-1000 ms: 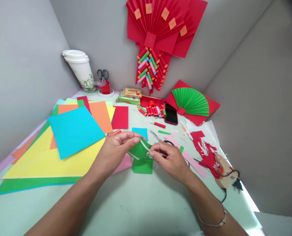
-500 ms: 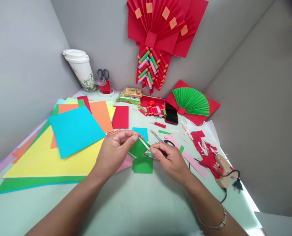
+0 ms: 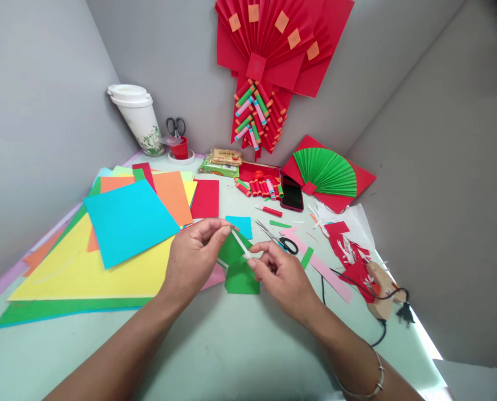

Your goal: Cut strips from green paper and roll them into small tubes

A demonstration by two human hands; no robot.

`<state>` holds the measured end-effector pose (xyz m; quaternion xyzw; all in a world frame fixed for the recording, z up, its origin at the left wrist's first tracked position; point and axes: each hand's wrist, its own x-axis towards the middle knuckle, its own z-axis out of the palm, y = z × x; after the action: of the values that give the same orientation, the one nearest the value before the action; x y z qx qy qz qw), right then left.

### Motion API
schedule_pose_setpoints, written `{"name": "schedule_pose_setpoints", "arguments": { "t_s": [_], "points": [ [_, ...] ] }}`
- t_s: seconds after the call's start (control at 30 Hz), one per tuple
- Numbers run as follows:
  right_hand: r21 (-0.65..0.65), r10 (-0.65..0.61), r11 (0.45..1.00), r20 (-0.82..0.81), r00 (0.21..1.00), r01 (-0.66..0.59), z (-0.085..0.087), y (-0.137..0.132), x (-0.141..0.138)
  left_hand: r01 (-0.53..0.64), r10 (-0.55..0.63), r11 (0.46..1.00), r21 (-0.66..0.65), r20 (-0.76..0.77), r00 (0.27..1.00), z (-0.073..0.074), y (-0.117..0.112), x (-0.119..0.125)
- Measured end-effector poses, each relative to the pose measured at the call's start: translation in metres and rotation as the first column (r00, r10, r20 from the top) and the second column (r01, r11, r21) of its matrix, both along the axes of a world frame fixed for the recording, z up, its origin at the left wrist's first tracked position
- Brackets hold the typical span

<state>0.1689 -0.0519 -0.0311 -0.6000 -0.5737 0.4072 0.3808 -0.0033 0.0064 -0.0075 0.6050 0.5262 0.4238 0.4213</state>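
My left hand (image 3: 194,253) pinches the upper end of a thin white strip (image 3: 239,243) above a green paper piece (image 3: 240,273). My right hand (image 3: 279,273) pinches the strip's lower end, fingers closed. The green paper is lifted at its top under the strip and rests on the pale green table (image 3: 232,345). Small scissors (image 3: 278,238) lie just beyond my right hand. A small blue square (image 3: 240,224) lies behind the green paper.
Stacked coloured sheets (image 3: 123,234) fill the left side. Paper rolls (image 3: 261,188), a phone (image 3: 291,194), a glue stick (image 3: 269,210) and a green fan (image 3: 326,172) lie at the back. A glue gun (image 3: 380,289) with its cord sits among red scraps on the right. A cup (image 3: 137,117) stands in the corner.
Both hands have shifted slightly left and up with the white strip. My right hand has moved off the scissors, which now show fully.
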Motion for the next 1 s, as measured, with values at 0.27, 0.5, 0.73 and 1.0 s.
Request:
{"name": "schedule_pose_setpoints", "arguments": {
  "t_s": [0.27, 0.5, 0.73, 1.0],
  "points": [
    [0.039, -0.039, 0.999, 0.041, 0.998, 0.037, 0.0012, -0.0015, -0.0013, -0.025, 0.026, 0.999, -0.019, 0.022, 0.999, -0.0048, 0.0030, -0.0001],
    [0.070, -0.050, 0.997, 0.100, 0.994, 0.043, -0.0012, 0.0006, -0.0004, -0.031, 0.032, 0.999, -0.030, 0.026, 0.999, -0.0032, 0.0016, -0.0004],
    [0.066, -0.049, 0.997, 0.100, 0.994, 0.042, -0.0011, 0.0004, 0.0002, -0.022, 0.025, 0.999, -0.049, 0.061, 0.998, -0.0035, 0.0022, 0.0001],
    [0.074, -0.045, 0.997, 0.103, 0.994, 0.038, -0.0004, -0.0003, 0.0013, -0.011, 0.014, 0.998, -0.062, 0.055, 0.998, -0.0028, 0.0021, -0.0001]
  ]
}}
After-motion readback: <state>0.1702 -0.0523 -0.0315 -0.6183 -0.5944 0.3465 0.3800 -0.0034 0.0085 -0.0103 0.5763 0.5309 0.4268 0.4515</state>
